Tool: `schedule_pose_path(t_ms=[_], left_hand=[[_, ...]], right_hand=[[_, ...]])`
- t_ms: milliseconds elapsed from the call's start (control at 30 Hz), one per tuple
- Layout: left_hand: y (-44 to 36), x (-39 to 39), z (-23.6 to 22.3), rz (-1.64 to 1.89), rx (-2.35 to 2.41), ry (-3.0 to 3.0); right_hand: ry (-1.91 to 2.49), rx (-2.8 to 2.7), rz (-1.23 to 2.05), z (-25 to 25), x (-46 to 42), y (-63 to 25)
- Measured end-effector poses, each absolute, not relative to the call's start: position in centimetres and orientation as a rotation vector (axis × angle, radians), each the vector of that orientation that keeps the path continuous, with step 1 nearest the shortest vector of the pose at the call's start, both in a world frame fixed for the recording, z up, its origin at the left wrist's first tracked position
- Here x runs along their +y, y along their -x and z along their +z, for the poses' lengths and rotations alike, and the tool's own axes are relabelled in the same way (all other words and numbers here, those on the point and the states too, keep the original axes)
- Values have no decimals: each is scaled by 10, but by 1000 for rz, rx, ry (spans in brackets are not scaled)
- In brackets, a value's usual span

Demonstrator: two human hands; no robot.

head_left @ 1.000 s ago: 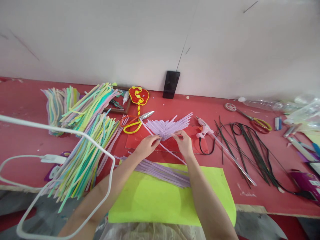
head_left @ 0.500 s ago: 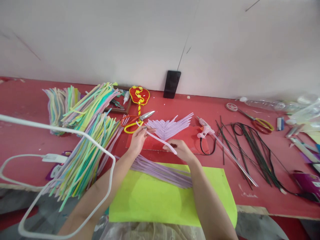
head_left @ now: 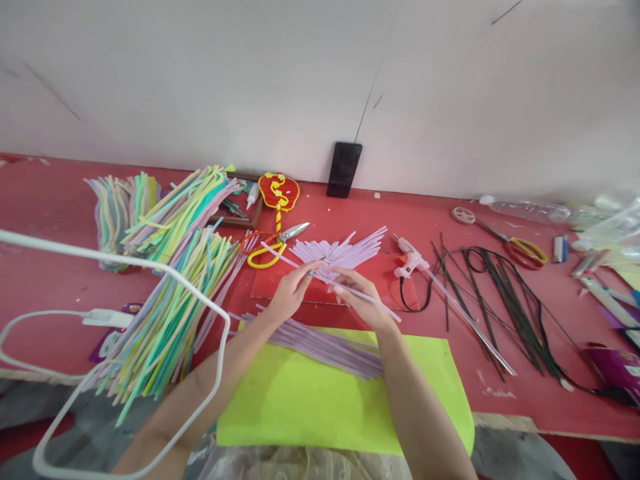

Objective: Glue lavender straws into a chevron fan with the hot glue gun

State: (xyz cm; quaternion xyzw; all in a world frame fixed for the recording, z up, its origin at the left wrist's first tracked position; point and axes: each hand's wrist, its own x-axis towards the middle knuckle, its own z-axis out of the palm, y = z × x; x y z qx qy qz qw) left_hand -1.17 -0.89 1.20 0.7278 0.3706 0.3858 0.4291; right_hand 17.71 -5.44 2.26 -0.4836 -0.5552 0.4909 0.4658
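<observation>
A single lilac pipe cleaner (head_left: 387, 313) is pinched near its middle between my two hands, slanting down to the right. My left hand (head_left: 291, 291) grips it with closed fingertips, and my right hand (head_left: 361, 299) holds it close by, thumb and fingers together. Just beyond my fingertips, a V-patterned fan of lilac pipe cleaners (head_left: 353, 252) rests on a red board (head_left: 385, 280), its lower tip partly hidden by my hands. A loose bunch of lilac pipe cleaners (head_left: 330, 350) lies below my hands on a lime-green sheet (head_left: 310, 407).
Bundles of multicoloured pipe cleaners (head_left: 165, 320) lie left, behind a white cable (head_left: 200, 293). Yellow-handled scissors (head_left: 265, 253) sit beside the fan. Right are a pink glue gun (head_left: 411, 259), dark green stems (head_left: 515, 307) and more scissors (head_left: 523, 250). A phone (head_left: 345, 169) leans on the wall.
My hands have come closer together, the left moving right and down. The pipe cleaner now stretches out past both hands, where before its end pointed toward me from my left fingers.
</observation>
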Motion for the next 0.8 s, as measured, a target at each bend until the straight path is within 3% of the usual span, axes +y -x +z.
schedule_pose_path(t_ms=[167,533,800], left_hand=[[11,-8,8,923,974,-1914],[13,-10,2,977,984,-1981],[12,-12,2,784,901,-2208]], right_hand=[[1254,-1167,1018,18,-49,-181],[1295,-1193,1090,14,-45,-180],[1333,-1104,1055,11,-41,-181]])
